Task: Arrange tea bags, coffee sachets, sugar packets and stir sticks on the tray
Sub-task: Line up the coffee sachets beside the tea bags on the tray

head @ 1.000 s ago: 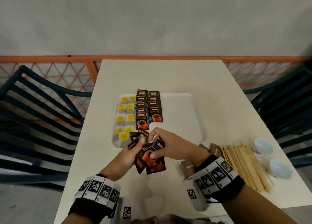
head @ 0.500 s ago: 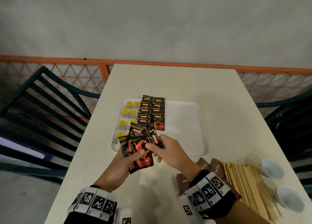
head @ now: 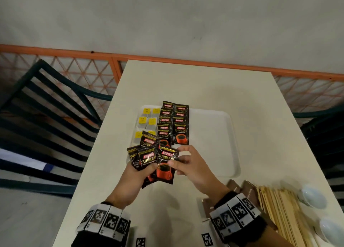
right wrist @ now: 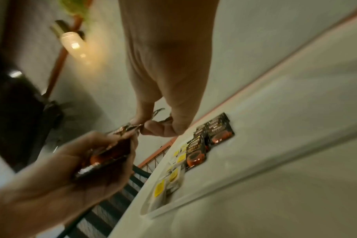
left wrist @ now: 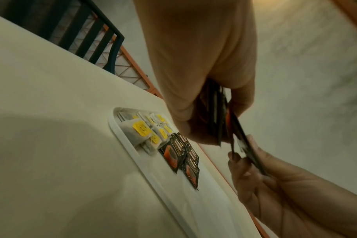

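Note:
A white tray (head: 219, 135) lies mid-table. On its left part sit tea bags (head: 147, 121) with yellow tags, and beside them two overlapping columns of black coffee sachets (head: 181, 129). My left hand (head: 137, 176) grips a fan of several black coffee sachets (head: 147, 157) above the tray's near-left corner. My right hand (head: 189, 165) pinches the rightmost sachet (head: 165, 165) of that fan between thumb and fingers. In the left wrist view the held sachets (left wrist: 216, 116) show edge-on above the tray (left wrist: 153, 177). Brown sugar packets (head: 249, 189) and wooden stir sticks (head: 283, 213) lie on the table at the near right.
Two small white cups (head: 314, 198) stand near the table's right edge beyond the sticks. Dark slatted chairs (head: 46, 120) flank the table left and right. An orange lattice railing (head: 78, 70) runs behind it. The tray's right half holds nothing.
Both hands with the sachet fan have risen and moved forward toward the tray's near-left corner. The fan has spread, and my right hand's pinch has shifted to the rightmost sachet.

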Demonstrator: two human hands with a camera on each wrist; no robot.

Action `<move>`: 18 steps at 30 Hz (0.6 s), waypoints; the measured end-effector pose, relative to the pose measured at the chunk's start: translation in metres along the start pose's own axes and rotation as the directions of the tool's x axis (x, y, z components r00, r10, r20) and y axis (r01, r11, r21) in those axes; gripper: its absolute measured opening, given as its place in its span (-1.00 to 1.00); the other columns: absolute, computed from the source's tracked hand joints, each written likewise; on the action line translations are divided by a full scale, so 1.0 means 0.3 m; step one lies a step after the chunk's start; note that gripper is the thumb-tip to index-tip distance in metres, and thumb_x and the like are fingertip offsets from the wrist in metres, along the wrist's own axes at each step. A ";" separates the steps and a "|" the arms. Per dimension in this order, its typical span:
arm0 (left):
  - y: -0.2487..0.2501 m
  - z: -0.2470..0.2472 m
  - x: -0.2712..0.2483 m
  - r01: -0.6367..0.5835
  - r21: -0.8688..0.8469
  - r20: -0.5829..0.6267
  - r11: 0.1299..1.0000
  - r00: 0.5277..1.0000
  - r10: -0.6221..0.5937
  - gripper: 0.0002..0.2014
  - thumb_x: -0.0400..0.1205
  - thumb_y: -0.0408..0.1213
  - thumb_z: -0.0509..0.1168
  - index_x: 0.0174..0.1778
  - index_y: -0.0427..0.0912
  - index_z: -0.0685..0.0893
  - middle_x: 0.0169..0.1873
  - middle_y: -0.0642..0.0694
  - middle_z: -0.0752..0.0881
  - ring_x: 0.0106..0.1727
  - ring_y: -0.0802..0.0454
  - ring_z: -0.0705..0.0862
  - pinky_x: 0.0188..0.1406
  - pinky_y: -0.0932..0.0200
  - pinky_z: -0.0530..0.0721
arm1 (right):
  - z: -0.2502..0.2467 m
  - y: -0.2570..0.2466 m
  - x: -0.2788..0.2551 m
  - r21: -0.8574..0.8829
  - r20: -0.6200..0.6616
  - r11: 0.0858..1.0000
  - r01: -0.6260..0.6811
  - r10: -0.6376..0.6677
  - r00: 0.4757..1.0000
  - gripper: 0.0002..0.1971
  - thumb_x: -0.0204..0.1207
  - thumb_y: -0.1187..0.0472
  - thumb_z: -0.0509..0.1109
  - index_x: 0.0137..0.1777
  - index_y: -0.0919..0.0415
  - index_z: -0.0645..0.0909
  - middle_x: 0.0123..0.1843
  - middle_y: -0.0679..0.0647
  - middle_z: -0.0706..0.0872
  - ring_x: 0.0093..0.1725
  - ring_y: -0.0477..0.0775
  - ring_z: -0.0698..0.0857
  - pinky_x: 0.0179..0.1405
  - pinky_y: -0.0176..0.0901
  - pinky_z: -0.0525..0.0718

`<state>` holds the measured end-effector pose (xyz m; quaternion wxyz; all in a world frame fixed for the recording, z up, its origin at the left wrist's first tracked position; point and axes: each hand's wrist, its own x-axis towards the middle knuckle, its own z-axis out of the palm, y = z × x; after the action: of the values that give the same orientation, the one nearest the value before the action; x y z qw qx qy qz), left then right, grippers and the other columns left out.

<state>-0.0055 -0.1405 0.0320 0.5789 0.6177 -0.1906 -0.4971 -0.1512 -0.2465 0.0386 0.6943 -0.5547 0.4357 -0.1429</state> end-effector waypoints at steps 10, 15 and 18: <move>0.002 -0.034 0.104 0.054 -0.101 -0.062 0.993 0.996 -0.061 -0.71 0.57 -0.46 0.31 0.18 -0.13 0.64 -0.02 -0.09 0.82 0.11 -0.13 0.74 0.11 -0.06 0.67 | -0.040 0.005 0.132 0.236 -0.227 0.964 -0.119 0.173 0.958 -0.94 0.51 0.37 0.38 -0.05 0.30 0.63 -0.15 0.14 0.72 -0.24 0.02 0.67 -0.28 -0.26 0.66; 0.031 -0.062 0.129 0.077 -0.185 -0.059 0.980 0.994 -0.089 -0.79 0.62 -0.41 0.22 0.09 -0.09 0.65 -0.17 -0.02 0.84 0.01 -0.07 0.75 0.01 -0.02 0.66 | -0.099 0.012 0.237 0.060 -0.376 0.986 -0.154 0.165 0.912 -0.91 0.49 0.37 0.42 -0.19 0.20 0.62 -0.30 0.08 0.70 -0.38 -0.05 0.63 -0.42 -0.32 0.61; 0.032 -0.069 0.144 0.079 -0.183 -0.059 0.980 0.994 -0.091 -0.81 0.62 -0.40 0.21 0.06 -0.08 0.65 -0.19 -0.02 0.85 -0.06 -0.03 0.78 0.04 -0.01 0.66 | -0.110 0.033 0.292 -0.045 -0.444 0.982 -0.181 0.143 0.885 -0.92 0.45 0.33 0.47 -0.15 0.24 0.61 -0.20 0.16 0.73 -0.36 0.01 0.68 -0.39 -0.24 0.64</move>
<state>0.0337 -0.1672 0.0203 0.6165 0.5868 -0.0988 -0.5157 -0.1285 -0.3240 -0.0097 0.5635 -0.4990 0.6313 -0.1869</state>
